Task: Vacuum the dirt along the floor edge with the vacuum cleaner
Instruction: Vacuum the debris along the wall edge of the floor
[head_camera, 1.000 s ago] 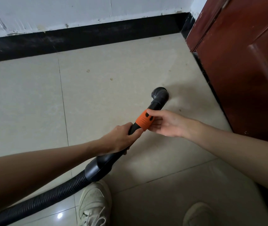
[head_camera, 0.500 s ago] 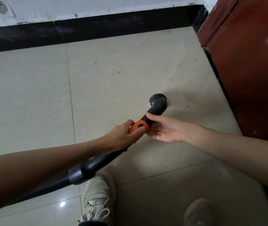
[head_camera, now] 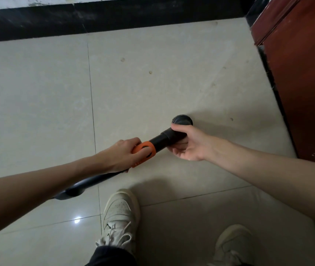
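1. The left hand [head_camera: 123,154] holds the orange collar [head_camera: 144,153] of the vacuum cleaner wand. Its fingers [head_camera: 143,151] are curled over the collar.
2. The right hand [head_camera: 188,145] grips the black tube [head_camera: 164,140] just past the orange collar. The thumb lies on top and the fingers curl under.
3. The round black nozzle [head_camera: 182,120] sits just beyond the right thumb. It points down at the floor [head_camera: 37,102]; whether it touches is hard to tell.
4. Behind the left hand, the black handle [head_camera: 87,184] runs back under the left arm.
5. Small bits of dirt [head_camera: 150,72] lie on the tiles, well past the nozzle.
6. A black baseboard [head_camera: 114,18] runs along the far wall.
7. A red-brown wooden door [head_camera: 304,73] stands to the right of the right hand.
8. Two pale sneakers show near the bottom, the left one [head_camera: 121,214] below the hands and the right one [head_camera: 233,244] further right.
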